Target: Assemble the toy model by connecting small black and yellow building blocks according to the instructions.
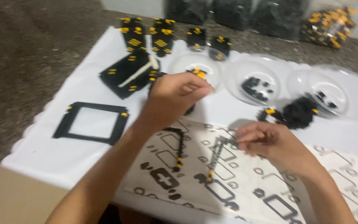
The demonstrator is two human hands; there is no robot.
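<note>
My left hand (178, 92) is raised over a clear bowl (195, 63), fingers pinched near a small black and yellow brick piece (198, 72); blur hides whether it grips it. My right hand (266, 141) pinches the upper end of a thin strip of black bricks with yellow ends (215, 157), which hangs tilted over a printed instruction sheet (245, 178). A second thin brick strip (179, 149) lies on the sheet to the left.
A black square brick frame (91, 122) lies at left on the white cloth (46, 153). A black panel with a white tool (130, 74) and several black-yellow blocks sit behind. Two more clear bowls (257, 83) (324, 92) hold black pieces. Bags of bricks line the back.
</note>
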